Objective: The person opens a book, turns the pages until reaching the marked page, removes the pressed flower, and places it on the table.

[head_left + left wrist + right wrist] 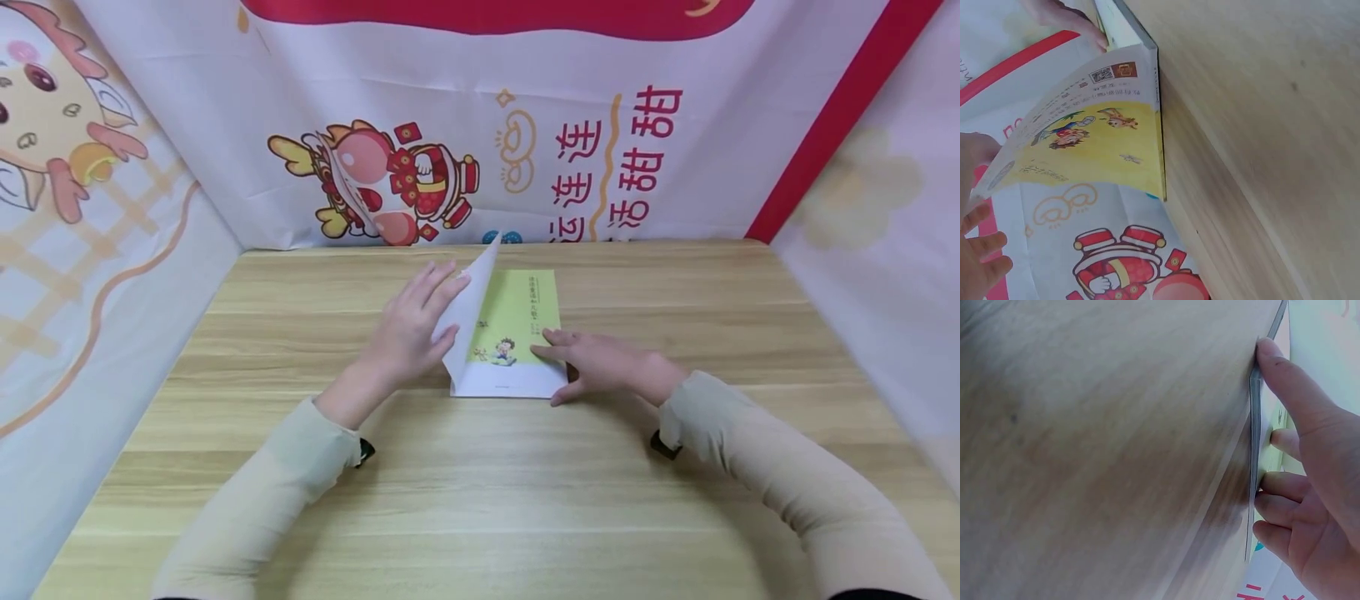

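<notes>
Left hand (408, 329) has its fingers pretty straight and spread, right up against the raised cover (1104, 144), which is thin, bendy card with yellow print, probably a bit slick. The book (510, 321) is a slim, flat rectangle toward the back of the wood-grain worktop (487, 483), green and white inside. Looks light but easy to crease, so I'd hold it by the cover's free edge. Right hand (600, 358) is spread too, fingertips on the book, thumb at its near corner.

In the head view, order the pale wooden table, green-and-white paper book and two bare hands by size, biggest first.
Pale wooden table
Green-and-white paper book
Left hand and right hand: too alike to rank
</notes>
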A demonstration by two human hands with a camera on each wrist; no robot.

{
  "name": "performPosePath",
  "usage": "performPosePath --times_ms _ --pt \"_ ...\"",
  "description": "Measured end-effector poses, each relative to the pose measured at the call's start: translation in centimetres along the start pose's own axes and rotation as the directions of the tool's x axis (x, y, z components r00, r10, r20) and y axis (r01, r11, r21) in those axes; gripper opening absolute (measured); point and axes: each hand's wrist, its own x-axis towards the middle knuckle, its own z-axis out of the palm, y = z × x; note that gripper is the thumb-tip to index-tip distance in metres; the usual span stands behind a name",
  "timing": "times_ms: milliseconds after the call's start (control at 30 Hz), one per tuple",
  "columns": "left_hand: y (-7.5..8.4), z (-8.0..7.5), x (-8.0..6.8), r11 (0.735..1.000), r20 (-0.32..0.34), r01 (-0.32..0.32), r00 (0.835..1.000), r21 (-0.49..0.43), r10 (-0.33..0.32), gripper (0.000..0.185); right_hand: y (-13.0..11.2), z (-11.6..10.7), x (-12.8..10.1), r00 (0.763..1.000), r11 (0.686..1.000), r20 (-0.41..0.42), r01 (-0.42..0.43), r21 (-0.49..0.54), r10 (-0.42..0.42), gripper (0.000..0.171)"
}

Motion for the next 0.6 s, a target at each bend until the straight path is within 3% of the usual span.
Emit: performPosePath --times_ms 267,400,600 --pt "-0.6 -0.8 -1.6 0.984 -0.007 0.003 1.0 0.181 -0.002 0.057 -0.1 0.3 -0.3 1.0 1.0 -0.007 -0.007 0.014 0.007 0.092" --pt "-0.6 -1.4 -2.3 0.963 0.054 0.072 0.995 0.259 -0.089 0.059 -0.2 0.3 -0.3 1.0 1.0 -0.001 -0.017 0.003 0.017 0.09" --pt "-0.5 -2.3 -2.5 0.913 0.187 0.197 0.943 0.357 -0.277 0.062 -0.3 0.1 -0.2 1.0 0.999 0.003 -0.031 0.009 0.031 0.09"
